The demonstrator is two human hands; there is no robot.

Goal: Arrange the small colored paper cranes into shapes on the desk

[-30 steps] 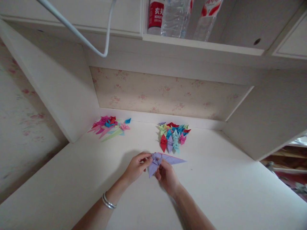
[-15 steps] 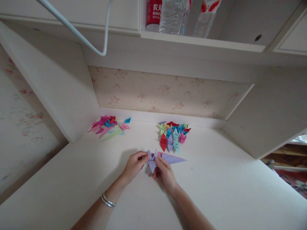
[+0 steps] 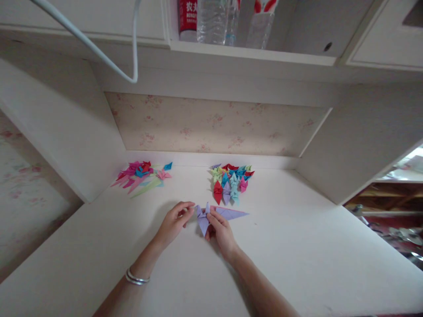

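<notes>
My right hand [image 3: 222, 233] pinches a light purple paper crane [image 3: 202, 221] at its right side, the thumb lying over the folds. Two narrow points of the crane stick up and a broader flap hangs toward me. Just left of it, my left hand [image 3: 174, 222] holds nothing; its fingers are bent and apart, the tips close to the crane's left point. Behind the right fingers lies a long purple pointed folded paper [image 3: 233, 213] with a pink edge [image 3: 216, 207] showing beneath it.
Folded paper cranes [image 3: 231, 182] in many colours are grouped near the back of the white desk [image 3: 291, 246]. At the back left lies a heap of pink, red, blue and green folded papers [image 3: 139, 174]. Bottles [image 3: 211, 22] stand on the shelf above; a white cable [image 3: 99, 53] hangs at upper left.
My left hand has let go of the crane and drawn slightly left. My right hand keeps hold of it. The whole view has shifted a little.
</notes>
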